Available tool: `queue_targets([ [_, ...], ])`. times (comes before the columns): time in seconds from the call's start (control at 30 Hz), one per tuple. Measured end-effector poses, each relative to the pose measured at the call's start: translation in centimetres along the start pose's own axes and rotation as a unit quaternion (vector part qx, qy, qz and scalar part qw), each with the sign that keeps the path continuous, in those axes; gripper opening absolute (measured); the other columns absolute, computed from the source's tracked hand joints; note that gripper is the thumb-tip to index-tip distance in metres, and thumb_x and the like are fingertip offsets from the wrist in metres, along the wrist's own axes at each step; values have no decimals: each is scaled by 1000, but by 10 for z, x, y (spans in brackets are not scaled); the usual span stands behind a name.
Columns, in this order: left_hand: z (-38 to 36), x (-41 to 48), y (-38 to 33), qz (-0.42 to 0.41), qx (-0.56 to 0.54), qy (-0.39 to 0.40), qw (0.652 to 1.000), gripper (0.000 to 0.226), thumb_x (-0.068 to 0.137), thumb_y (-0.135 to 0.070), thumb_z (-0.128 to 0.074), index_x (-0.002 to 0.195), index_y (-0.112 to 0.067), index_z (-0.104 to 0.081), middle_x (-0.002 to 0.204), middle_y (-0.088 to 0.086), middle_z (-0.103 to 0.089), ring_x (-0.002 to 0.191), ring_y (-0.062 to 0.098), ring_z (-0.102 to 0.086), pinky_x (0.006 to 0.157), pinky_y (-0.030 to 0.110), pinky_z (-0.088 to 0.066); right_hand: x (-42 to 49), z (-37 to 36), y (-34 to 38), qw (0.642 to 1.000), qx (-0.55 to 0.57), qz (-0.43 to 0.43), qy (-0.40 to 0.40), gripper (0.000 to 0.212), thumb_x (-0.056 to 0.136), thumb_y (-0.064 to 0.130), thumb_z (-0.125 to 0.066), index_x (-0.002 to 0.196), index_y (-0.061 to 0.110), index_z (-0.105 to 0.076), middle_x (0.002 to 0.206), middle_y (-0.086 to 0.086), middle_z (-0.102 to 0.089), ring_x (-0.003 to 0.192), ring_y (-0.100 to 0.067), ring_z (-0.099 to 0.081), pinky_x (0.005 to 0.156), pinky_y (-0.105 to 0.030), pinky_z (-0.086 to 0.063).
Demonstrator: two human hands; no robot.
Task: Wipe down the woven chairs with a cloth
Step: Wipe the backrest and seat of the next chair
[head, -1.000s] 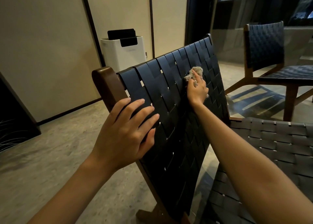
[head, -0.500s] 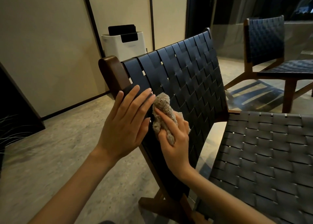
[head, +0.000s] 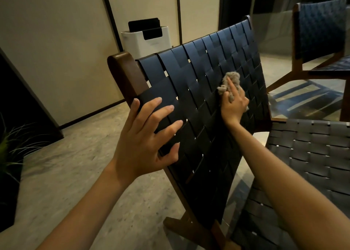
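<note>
The person's left hand lies flat against the black woven backrest of the near chair, close to its left edge and just below the rounded top of the dark wooden frame post. Its grip is wide open, with the fingers spread and straight on the straps and holding nothing. Further right and higher on the same backrest, the right hand presses a bunched grey-beige cloth against the weave. Its grip is closed round the cloth, with one finger laid straight over the top of the wad. The backrest is tilted, its wooden foot on the speckled floor. A grey woven seat lies just to the right of it. A second woven chair stands well apart at the upper right. A white appliance sits by the wall behind the backrest, and green plant blades show at the left edge.
</note>
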State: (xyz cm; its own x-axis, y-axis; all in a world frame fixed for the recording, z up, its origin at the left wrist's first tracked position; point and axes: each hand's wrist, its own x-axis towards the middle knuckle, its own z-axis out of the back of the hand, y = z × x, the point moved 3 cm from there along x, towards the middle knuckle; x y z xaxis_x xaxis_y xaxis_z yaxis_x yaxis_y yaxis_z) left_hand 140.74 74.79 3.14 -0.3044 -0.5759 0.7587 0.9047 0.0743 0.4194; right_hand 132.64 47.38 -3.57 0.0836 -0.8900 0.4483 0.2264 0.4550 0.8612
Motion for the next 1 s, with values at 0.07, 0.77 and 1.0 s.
queue_targets([
  [0.07, 0, 0, 0, 3, 0, 2, 1000, 32, 88, -39, -44, 110, -19, -57, 125, 8, -46, 127, 32, -35, 118, 44, -3, 18, 1, -8, 998, -26, -64, -8, 42, 99, 26, -41, 140, 38, -43, 149, -4, -36, 123, -33, -34, 93, -28, -26],
  [0.77, 9, -3, -45, 91, 65, 133, 985, 41, 95, -26, -37, 118, -5, -63, 126, 16, -60, 130, 31, -40, 118, 40, 1, -196, 42, 41, 987, 114, 104, 40, 41, 89, 20, -60, 124, 41, -51, 134, 16, -42, 116, -4, -34, 97, -10, -28],
  [1.0, 0, 2, -52, 77, 75, 136, 985, 38, 93, -33, -42, 107, -12, -71, 124, 10, -63, 125, 32, -47, 115, 43, -12, -96, 18, -9, 1000, 28, -14, -1, 40, 95, 13, -52, 133, 26, -53, 142, -3, -42, 109, -18, -29, 76, -4, -20],
])
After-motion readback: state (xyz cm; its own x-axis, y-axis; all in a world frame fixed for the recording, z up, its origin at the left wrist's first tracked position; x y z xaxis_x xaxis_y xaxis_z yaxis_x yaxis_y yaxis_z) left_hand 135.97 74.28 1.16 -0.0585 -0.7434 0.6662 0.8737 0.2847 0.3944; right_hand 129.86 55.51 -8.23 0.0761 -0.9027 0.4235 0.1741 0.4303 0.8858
